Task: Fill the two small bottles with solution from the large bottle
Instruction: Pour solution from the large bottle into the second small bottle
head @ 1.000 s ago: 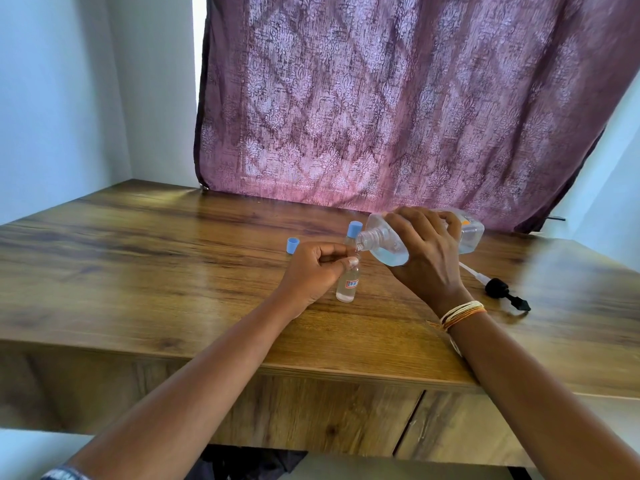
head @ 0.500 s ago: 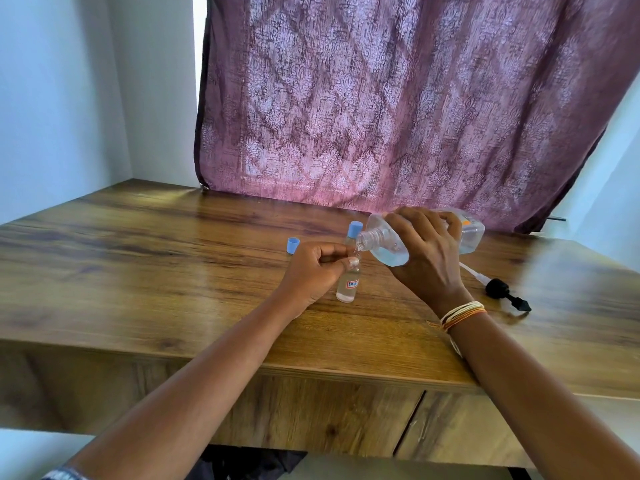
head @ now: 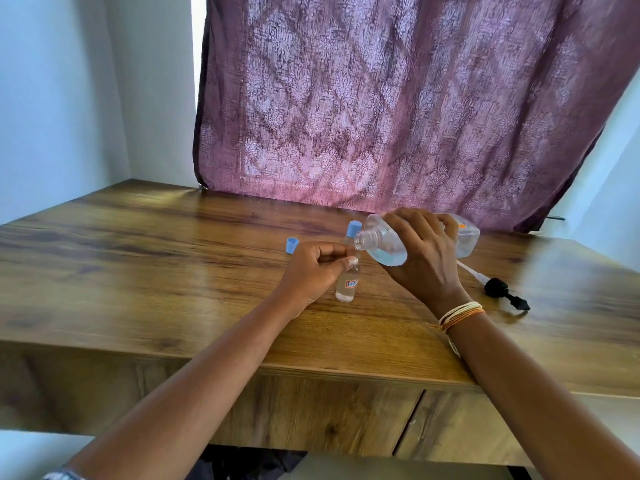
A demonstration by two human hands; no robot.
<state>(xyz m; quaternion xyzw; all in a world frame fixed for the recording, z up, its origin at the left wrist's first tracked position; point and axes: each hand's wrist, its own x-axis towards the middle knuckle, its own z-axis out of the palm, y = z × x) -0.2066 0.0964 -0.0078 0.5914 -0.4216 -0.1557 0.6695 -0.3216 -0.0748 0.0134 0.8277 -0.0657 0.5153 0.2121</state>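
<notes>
Tipping the large bottle [head: 388, 244] in your right hand's [head: 424, 258] curled fingers, you are pinching the small bottle [head: 347, 285] upright on the table [head: 138, 271] with your left hand [head: 313, 271]; flow perhaps hidden.

Loose cap [head: 292, 245] – left of sm. bottle [head: 347, 284]

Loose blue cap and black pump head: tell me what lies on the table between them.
In the head view, the left hand gripping the small clear bottle, and the right hand tilting the large clear bottle.
</notes>
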